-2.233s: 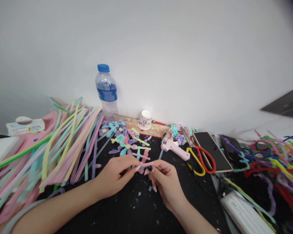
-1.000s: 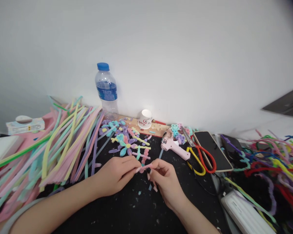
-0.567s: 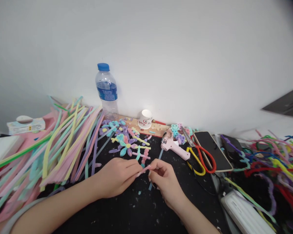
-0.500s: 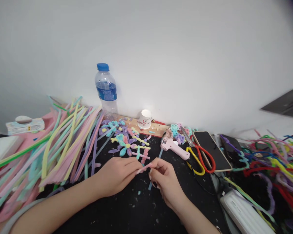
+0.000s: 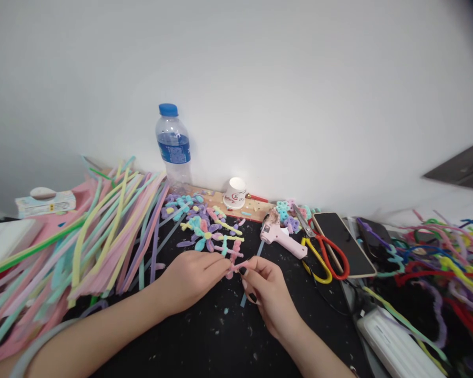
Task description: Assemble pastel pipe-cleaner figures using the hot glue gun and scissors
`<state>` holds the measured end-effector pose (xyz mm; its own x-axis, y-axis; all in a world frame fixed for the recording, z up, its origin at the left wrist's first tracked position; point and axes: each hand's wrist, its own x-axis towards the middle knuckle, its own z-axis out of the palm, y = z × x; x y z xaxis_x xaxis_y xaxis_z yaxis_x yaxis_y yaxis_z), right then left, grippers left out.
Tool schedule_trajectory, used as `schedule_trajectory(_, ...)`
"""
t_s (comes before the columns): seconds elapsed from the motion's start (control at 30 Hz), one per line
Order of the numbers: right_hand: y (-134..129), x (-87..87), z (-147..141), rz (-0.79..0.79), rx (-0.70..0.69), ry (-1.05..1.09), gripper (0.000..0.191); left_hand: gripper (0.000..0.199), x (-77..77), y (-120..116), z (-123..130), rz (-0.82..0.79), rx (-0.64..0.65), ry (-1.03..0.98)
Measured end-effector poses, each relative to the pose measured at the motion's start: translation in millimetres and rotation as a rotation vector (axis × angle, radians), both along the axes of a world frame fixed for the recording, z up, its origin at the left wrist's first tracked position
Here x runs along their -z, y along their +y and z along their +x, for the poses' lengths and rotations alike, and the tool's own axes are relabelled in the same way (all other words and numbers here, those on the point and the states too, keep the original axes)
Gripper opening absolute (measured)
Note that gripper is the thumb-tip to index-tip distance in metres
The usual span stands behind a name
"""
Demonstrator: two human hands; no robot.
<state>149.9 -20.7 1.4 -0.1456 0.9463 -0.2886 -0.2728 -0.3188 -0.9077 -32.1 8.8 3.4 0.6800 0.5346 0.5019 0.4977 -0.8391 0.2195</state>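
Between my two hands is a short pink pipe cleaner (image 5: 240, 266), bent at its left end. My left hand (image 5: 197, 278) pinches that left end, its fingertips partly hiding the piece. The thumb and fingers of my right hand (image 5: 266, 286) close on the other end. Just behind my fingertips lies a loose pile of pipe cleaner flowers (image 5: 205, 235) in purple, teal, yellow and pink. A pale pink glue gun (image 5: 281, 239) rests beyond my right hand, with a clear glue stick (image 5: 243, 300) lying partly behind that hand.
Long pastel pipe cleaners (image 5: 110, 236) are heaped at the left. A water bottle (image 5: 174, 149) and a paper cup (image 5: 235, 193) stand by the wall. Scissors (image 5: 326, 257), a phone (image 5: 343, 244), a white power strip (image 5: 394, 341) and tangled bright pipe cleaners (image 5: 449, 268) occupy the right.
The pink pipe cleaner's left end now shows a bent shape where it was a straighter strip. My fingers have shifted slightly on it, and the view has moved a little.
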Motion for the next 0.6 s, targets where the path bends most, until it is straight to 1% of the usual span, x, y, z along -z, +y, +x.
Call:
schedule_trajectory(0.13,-0.6,0.4,-0.2,0.006,-0.016,-0.017,0.011,0.021,-0.7,0.0,1.5,0.047,-0.005,-0.021)
schedule_trajectory(0.37,-0.8,-0.6,-0.3,0.018,-0.025,-0.045,0.010,0.023,-2.2,-1.1,4.8,0.081,-0.022,-0.048)
schedule_trajectory(0.6,-1.0,-0.1,-0.1,0.007,-0.031,-0.036,0.010,0.019,-1.1,-0.1,3.0,0.113,0.024,-0.030)
